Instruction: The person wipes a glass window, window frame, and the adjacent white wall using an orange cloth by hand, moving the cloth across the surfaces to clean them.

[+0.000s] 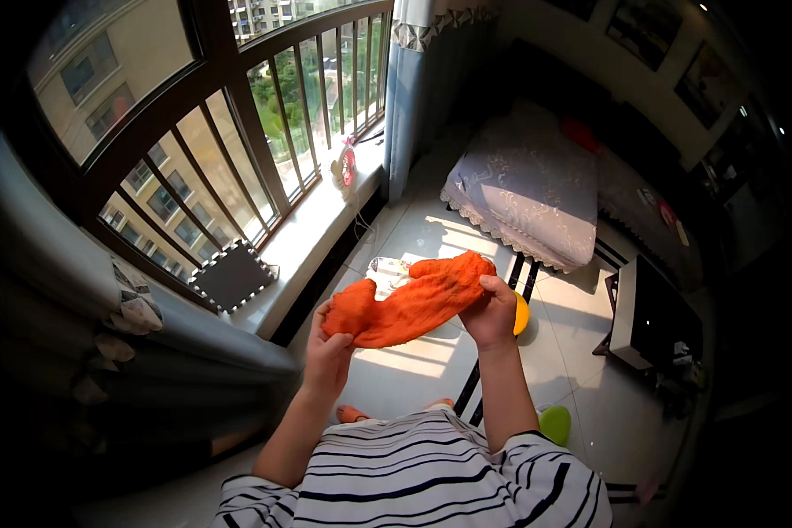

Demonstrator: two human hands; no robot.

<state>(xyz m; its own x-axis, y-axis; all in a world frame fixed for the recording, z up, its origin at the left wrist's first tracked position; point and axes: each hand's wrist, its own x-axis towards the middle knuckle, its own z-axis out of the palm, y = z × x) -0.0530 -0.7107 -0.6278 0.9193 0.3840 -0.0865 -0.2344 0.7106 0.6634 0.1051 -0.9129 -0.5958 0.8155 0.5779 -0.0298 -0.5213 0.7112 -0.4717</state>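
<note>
A bunched orange cloth (pixel 414 306), crinkled like a soft garment, is stretched sideways in front of me at about waist height. My left hand (pixel 327 350) grips its left end, thumb on top and fingers partly hidden behind the fabric. At its right end my right hand (pixel 493 312) pinches the upper edge, with the thumb showing and most fingers behind. A darker patch shows on the cloth near my right hand. Just beyond it, partly covered, lies a white item with a coloured print (pixel 387 276).
A barred window and white sill (pixel 312 227) run along the left, with a pink fan (pixel 347 165) and a dark foam mat (pixel 234 276). Grey curtains (pixel 185 352) hang nearby. Ahead stands a covered sofa (pixel 528 185); a low table (pixel 647 317) is right. Yellow (pixel 522 314) and green (pixel 555 424) round objects sit near me.
</note>
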